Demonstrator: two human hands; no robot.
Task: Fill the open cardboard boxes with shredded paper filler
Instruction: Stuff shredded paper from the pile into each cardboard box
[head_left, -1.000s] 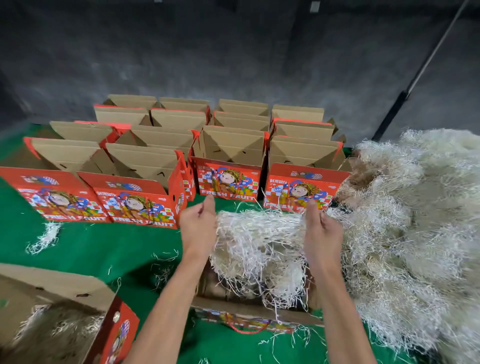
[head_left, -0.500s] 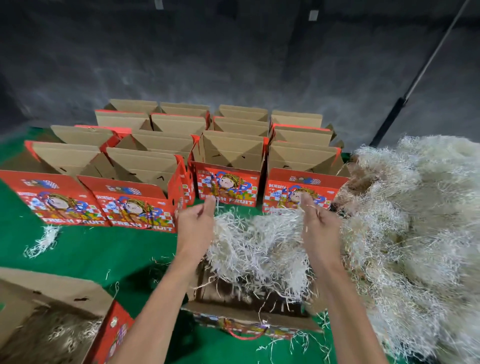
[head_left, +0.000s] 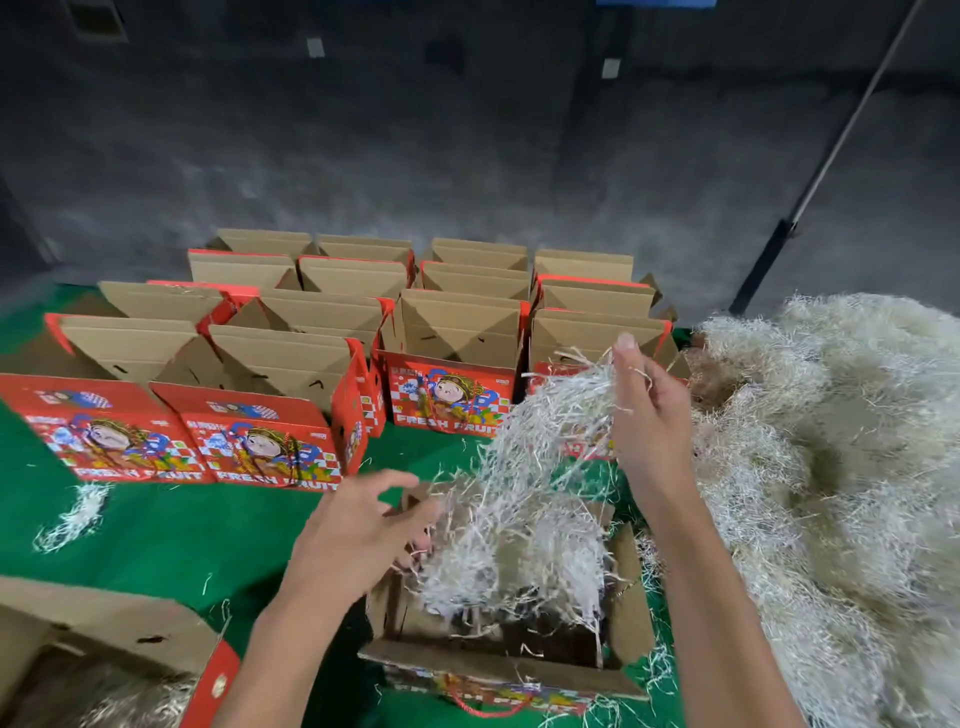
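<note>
**Shredded paper going into the near box on a green-covered surface**

A dark grey wall (head_left: 467, 130) fills the upper half of the view, with a thin pole (head_left: 841, 140) leaning across its right side. Below it lies a green covering (head_left: 171, 525) that carries everything else.

Along the right edge of the green surface spreads a big pale pile of shredded paper (head_left: 841, 441), reaching from the far right corner down to the near right corner. Across the far middle stand rows of open cardboard boxes (head_left: 457, 332), flaps up, brown inside, with red printed fronts reading FRESH FRUIT; they are packed side by side.

At the near left corner sits a box with filler (head_left: 104, 670), cut off by the frame, some pale shreds showing inside. At the near edge, toward the middle, stands the open near box (head_left: 504, 670), a red cord handle at its front.

A clump of shredded paper (head_left: 530, 483) hangs from above down into this box. The right hand (head_left: 649, 415) is raised over the box's far side, fingers pinching the top of the clump. The left hand (head_left: 363, 530) is lower, at the box's left side, fingers spread and loosely bent against the shreds, gripping nothing.

A small tuft of shreds (head_left: 72, 519) lies near the left edge.
</note>
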